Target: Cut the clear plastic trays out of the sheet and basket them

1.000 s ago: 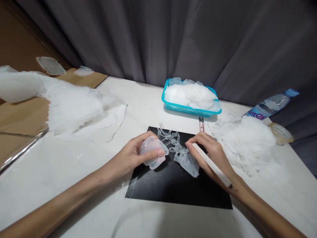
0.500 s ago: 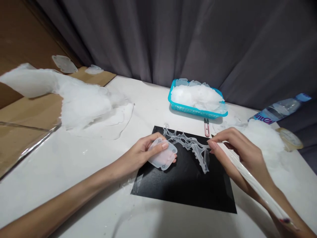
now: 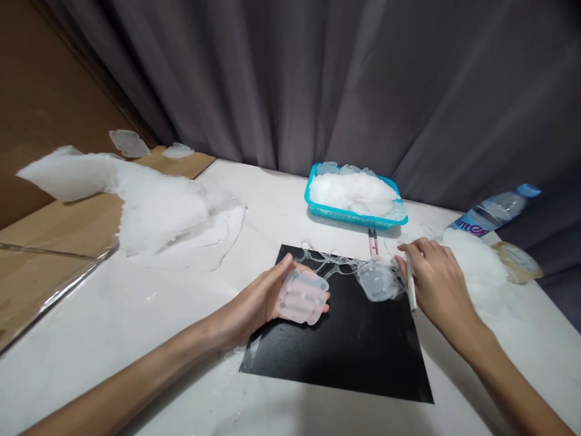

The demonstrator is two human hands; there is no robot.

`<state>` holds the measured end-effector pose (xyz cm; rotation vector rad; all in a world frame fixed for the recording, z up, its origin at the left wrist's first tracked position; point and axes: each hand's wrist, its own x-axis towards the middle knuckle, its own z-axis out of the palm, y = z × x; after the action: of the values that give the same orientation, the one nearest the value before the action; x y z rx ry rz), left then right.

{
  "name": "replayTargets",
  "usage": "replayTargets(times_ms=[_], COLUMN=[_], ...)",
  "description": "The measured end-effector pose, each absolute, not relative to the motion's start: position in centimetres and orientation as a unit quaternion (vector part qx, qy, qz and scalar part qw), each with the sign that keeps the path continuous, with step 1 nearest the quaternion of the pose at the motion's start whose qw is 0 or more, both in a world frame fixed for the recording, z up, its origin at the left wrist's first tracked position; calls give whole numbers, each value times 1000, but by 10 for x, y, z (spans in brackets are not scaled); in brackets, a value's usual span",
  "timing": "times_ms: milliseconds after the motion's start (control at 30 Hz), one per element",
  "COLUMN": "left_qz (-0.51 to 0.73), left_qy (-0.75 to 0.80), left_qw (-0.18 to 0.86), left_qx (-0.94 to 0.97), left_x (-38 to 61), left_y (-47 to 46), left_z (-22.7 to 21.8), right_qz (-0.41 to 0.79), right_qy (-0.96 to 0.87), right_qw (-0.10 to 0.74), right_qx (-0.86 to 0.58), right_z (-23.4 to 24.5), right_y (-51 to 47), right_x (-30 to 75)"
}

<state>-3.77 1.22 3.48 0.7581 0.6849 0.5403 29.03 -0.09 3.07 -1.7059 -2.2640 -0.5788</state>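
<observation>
My left hand (image 3: 267, 297) holds a translucent rounded-square plastic piece (image 3: 304, 298) over the black mat (image 3: 345, 351). The piece lies across the fingers, with my thumb lifted away from its face. In my right hand (image 3: 433, 275) is a slim white stick-like tool (image 3: 411, 281), its end pointing down beside the mat's right edge; its tip cannot be made out. Just left of that hand lies a second translucent piece (image 3: 376, 280), slightly blurred. Thin, lacy clear plastic scraps (image 3: 333, 263) stretch along the mat's far edge.
Pink thread snips (image 3: 373, 243) lie beyond the mat, before a blue basket (image 3: 358, 219) heaped with white sheets and clear pieces. White foam-like sheeting (image 3: 158, 209) covers cardboard (image 3: 68, 266) at left. A water bottle (image 3: 494, 212) and tape roll (image 3: 520, 263) are at right.
My left thumb has come off the plastic piece. My right hand has turned, swinging the white tool from slanting toward me to pointing down. A second translucent piece now shows on the mat.
</observation>
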Motion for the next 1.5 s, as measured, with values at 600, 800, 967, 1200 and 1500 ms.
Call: replayTargets(times_ms=[600, 800, 967, 1200, 1500], left_qz=[258, 260, 265, 279, 354], left_qy=[302, 311, 303, 283, 310], left_qw=[865, 860, 865, 885, 824], left_qx=[307, 311, 299, 244, 316], left_x=[-37, -36, -36, -40, -33], left_y=[14, 14, 15, 16, 43], left_z=[31, 33, 34, 35, 45], right_qz=[-114, -169, -209, -260, -248], right_qy=[-876, -858, -847, -804, -813], right_qw=[36, 17, -2, -54, 47], right_qx=[-467, -485, -490, -533, -524], right_z=[15, 7, 5, 4, 4], right_y=[-18, -23, -26, -25, -24], right_x=[273, 265, 250, 247, 232])
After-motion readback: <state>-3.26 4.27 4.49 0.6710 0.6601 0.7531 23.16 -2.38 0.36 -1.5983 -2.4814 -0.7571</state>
